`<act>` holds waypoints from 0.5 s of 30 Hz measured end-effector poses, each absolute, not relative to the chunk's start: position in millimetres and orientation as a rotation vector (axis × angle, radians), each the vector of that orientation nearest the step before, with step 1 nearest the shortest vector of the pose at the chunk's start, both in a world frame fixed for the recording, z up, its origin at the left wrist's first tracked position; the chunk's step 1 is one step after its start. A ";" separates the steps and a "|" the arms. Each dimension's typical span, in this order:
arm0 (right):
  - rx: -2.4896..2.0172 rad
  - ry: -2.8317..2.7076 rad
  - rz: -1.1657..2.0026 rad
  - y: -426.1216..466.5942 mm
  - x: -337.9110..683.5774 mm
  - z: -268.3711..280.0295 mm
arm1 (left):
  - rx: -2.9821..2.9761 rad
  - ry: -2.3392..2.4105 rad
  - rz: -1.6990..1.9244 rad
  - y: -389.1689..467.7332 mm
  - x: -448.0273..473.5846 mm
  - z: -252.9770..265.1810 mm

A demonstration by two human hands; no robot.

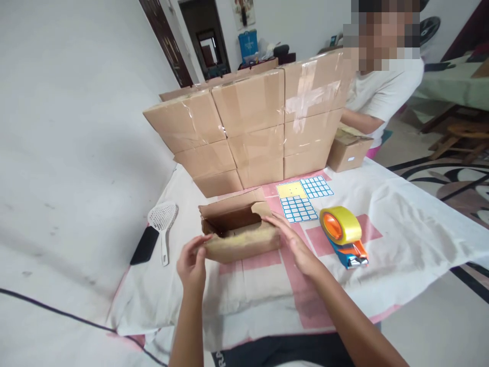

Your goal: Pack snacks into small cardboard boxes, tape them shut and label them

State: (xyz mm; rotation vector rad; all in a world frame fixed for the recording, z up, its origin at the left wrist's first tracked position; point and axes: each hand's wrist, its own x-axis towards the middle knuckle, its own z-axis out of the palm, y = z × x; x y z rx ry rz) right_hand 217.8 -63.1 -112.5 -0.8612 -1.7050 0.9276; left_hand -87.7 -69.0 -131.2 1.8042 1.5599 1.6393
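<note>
A small cardboard box (244,247) stands on the cloth in front of me, its top open and its flaps raised. My left hand (193,260) is at its near left corner, fingertips on the upper edge and thumb against the outside, closed on the cardboard. Along the right end lies my right hand (298,247), its fingers stretched out and touching the right flap. The box's inside is dark, with nothing I can make out in it. To the right, a tape dispenser (349,250) carries a roll of yellow tape (349,224).
Behind the box rises a wall of stacked, taped cartons (252,127). Blue-framed label sheets (300,208) lie right of it. At left are a white slotted skimmer (162,219) and a black flat object (145,245). A person (397,97) stands beside another closed carton (349,150).
</note>
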 end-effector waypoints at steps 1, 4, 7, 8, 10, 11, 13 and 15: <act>-0.891 -1.705 0.892 -62.0 214.8 -112.5 | 1.664 1.635 1.748 -65.6 -83.8 -129.0; -1.001 -1.642 0.777 -56.8 201.8 -113.1 | 1.546 1.674 1.778 -57.9 -74.2 -124.3; -1.051 -1.553 0.742 -53.4 191.3 -115.8 | 1.660 1.614 1.559 -58.1 -71.6 -121.9; -1.041 -1.533 0.748 -53.0 189.9 -117.1 | 1.713 1.616 1.478 -59.7 -71.7 -121.4; -1.022 -1.504 0.763 -52.3 189.9 -119.8 | 1.806 1.638 1.355 -63.4 -71.6 -120.2; -1.021 -1.485 0.766 -51.4 191.0 -121.0 | 1.836 1.648 1.337 -65.1 -71.0 -119.1; -1.044 -1.433 0.785 -47.3 193.1 -122.2 | 1.888 1.683 1.346 -67.4 -69.0 -115.1; -1.072 -1.396 0.852 -40.2 193.3 -121.5 | 1.977 1.769 1.302 -67.1 -66.6 -107.0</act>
